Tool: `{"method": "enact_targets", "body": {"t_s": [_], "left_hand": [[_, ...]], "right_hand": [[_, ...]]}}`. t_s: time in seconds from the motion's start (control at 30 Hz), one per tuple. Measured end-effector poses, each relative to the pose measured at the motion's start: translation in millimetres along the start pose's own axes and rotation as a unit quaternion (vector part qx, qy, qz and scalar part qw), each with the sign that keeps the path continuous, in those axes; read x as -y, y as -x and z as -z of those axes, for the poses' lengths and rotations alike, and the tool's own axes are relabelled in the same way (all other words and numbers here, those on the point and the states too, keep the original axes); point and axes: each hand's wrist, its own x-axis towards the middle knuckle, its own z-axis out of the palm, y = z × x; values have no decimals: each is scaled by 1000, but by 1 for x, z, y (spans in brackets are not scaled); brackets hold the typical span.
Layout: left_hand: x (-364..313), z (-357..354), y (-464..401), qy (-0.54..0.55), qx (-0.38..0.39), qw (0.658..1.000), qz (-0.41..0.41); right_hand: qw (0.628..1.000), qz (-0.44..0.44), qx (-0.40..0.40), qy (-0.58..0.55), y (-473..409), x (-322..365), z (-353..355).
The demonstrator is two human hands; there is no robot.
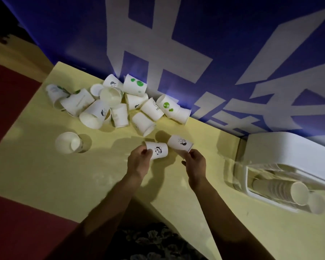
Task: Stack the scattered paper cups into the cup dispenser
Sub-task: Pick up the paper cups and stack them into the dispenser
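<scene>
My left hand [139, 162] grips a white paper cup with a panda print [158, 150] just above the yellow table [64, 181]. My right hand [194, 162] pinches the rim of a second white cup with a small dark drawing [180, 143], which lies tilted. A heap of several white paper cups [118, 104], some with green dots, lies against the blue wall behind them. One cup [68, 142] lies alone on its side at the left. The white cup dispenser [289, 162] lies at the right, with a nested stack of cups [281, 190] showing in its clear tube.
A blue wall with large white characters [195, 53] borders the table's far side. The table's left edge drops to a dark red floor [9, 109]. The front edge has a notch near my forearms, with patterned dark fabric [154, 243] below.
</scene>
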Motion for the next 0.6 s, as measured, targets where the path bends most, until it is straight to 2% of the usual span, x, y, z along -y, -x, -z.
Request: {"method": "enact_targets", "body": {"t_s": [0.07,0.17,0.3,0.47,0.6], "left_hand": [[-9,-8,9,-70,-13,995,-75],[-27,-22,29,-100,-11,981,-167],[-53,-46,59,-126,17,957,-259],[-75,-84,98,-176,26,909,-377],[-82,-120,127,-165,30,883,-439]], "right_hand": [[999,14,-33,8,13,-8,21],[996,52,-76,10,30,-16,54],[983,133,-123,38,48,-16,101],[955,226,-161,107,62,-20,161],[927,292,-200,124,69,-28,205]]}}
